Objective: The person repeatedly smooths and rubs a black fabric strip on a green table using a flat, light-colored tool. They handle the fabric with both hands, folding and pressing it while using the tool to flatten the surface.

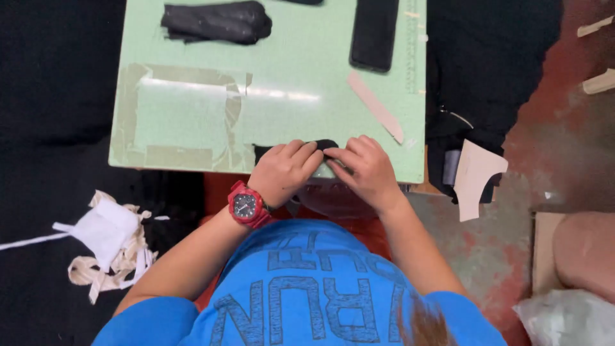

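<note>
A small piece of black material lies at the near edge of a pale green cutting mat. My left hand, with a red watch on its wrist, presses down on the piece with curled fingers. My right hand pinches the same piece from the right, fingertips meeting those of the left. Most of the black piece is hidden under my fingers.
On the mat lie a stack of black pieces, a black phone, a tan strip and taped patches. White and beige scraps sit on the dark floor at left. A beige pattern piece lies at right.
</note>
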